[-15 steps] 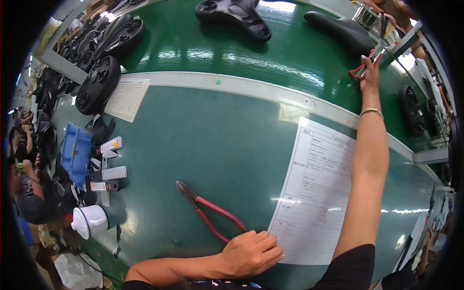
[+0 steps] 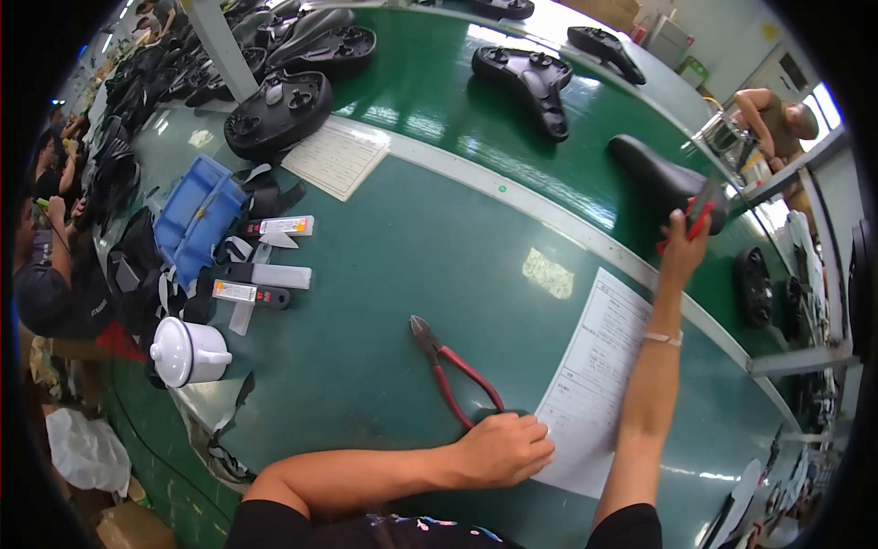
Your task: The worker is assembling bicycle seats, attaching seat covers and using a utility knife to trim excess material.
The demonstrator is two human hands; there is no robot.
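Note:
My right hand (image 2: 684,249) reaches out to the far right, closed on a red-handled metal tool (image 2: 701,214). The tool is blurred, so its exact kind is unclear. It is held up in front of a black bicycle saddle (image 2: 666,174) on the green surface. My left hand (image 2: 506,449) rests on the table with curled fingers, by the left edge of a printed sheet (image 2: 585,403). Diagonal cutters (image 2: 428,340) with red handles lie on the mat, their handle ends reaching my left hand. Whatever its fingers enclose is hidden.
Left on the table are a blue bin (image 2: 194,220), utility knives (image 2: 251,293), a white lidded mug (image 2: 187,352) and another sheet (image 2: 338,157). A pale metal rail (image 2: 457,171) crosses the table. More saddles (image 2: 279,114) lie beyond. A co-worker (image 2: 773,123) sits far right.
My view has shifted, so the tabletop appears lower and turned. The red-handled tool has changed angle in my right hand and now points upward. My left hand stays by the cutters.

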